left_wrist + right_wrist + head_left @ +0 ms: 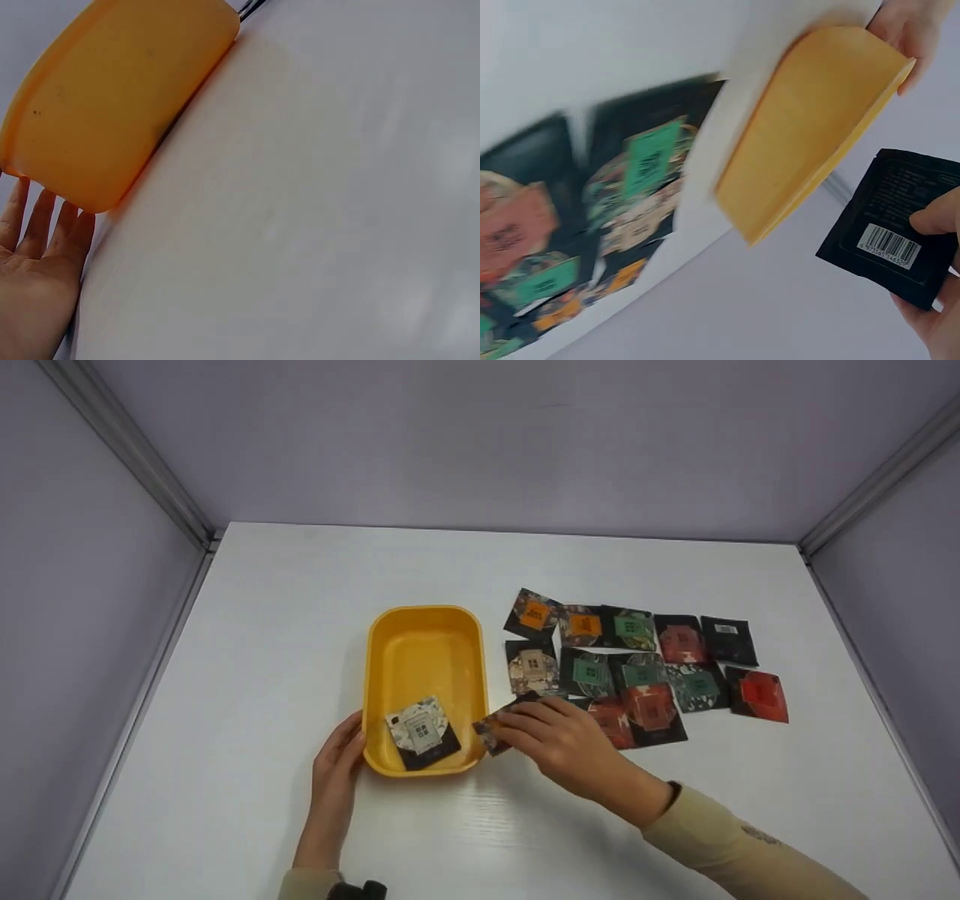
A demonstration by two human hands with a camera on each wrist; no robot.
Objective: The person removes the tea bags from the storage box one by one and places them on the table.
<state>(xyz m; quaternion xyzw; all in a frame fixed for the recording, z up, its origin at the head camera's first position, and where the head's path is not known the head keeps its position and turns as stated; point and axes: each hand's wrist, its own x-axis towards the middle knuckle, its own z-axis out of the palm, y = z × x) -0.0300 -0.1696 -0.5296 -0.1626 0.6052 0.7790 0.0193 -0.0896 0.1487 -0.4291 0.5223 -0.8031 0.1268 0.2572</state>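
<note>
My right hand (562,739) pinches a small flat sachet (877,206) just beside the yellow tray's right wall. In the right wrist view the thumb lies across the sachet's black back, which carries a white barcode label. My left hand (337,769) touches the outside of the yellow tray (370,675) near its lower left corner, with fairly straight fingers (37,229) under the rim in the left wrist view. Inside the tray, at the near end, lies a black and cream sachet (422,733).
Several sachets lie in loose rows right of the tray, among them an orange-labelled sachet (534,615), a green-labelled sachet (697,686) and a red-labelled sachet (759,694). Some overlap. The white table (247,660) meets grey walls at its back and sides.
</note>
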